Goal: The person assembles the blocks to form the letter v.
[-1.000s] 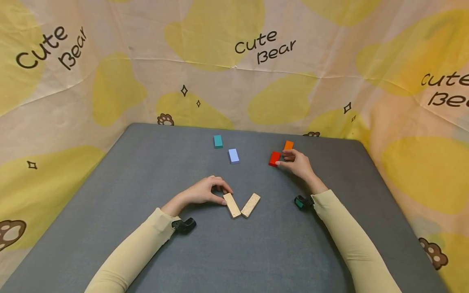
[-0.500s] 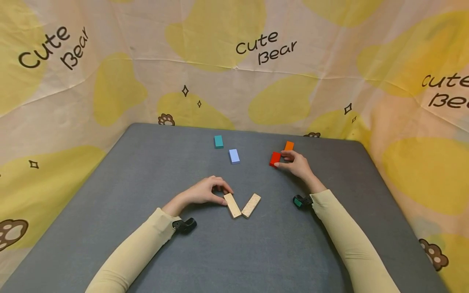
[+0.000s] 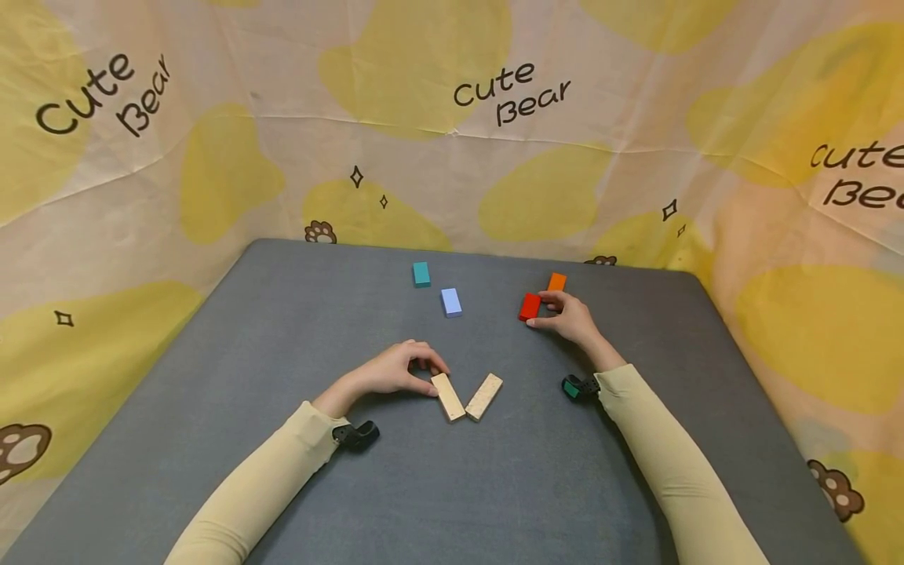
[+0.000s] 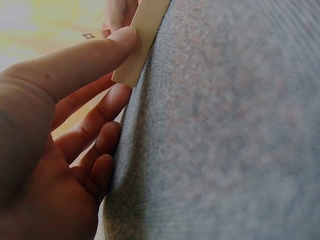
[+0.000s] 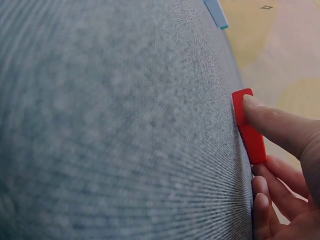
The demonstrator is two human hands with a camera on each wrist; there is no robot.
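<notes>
In the head view my left hand (image 3: 387, 370) pinches the upper end of a plain wooden block (image 3: 448, 398), which lies flat on the table. The left wrist view shows the thumb (image 4: 117, 44) on the block's long side and a fingertip under its end. A second wooden block (image 3: 484, 396) lies beside it, their near ends close together in a V. Farther back, my right hand (image 3: 570, 320) holds a red block (image 3: 530, 307) between thumb and fingers. In the right wrist view the thumb presses the red block's (image 5: 250, 125) face, with a finger at its other end.
An orange block (image 3: 557, 281) lies just behind the red one, close to the right fingers. A teal block (image 3: 421, 275) and a light blue block (image 3: 451, 302) lie toward the back of the grey table (image 3: 297, 314). A printed yellow curtain (image 3: 395, 71) surrounds the table.
My right hand has shifted slightly left, its thumb sliding from the red block's right side to its near end. The red block and my left hand stay where they were.
</notes>
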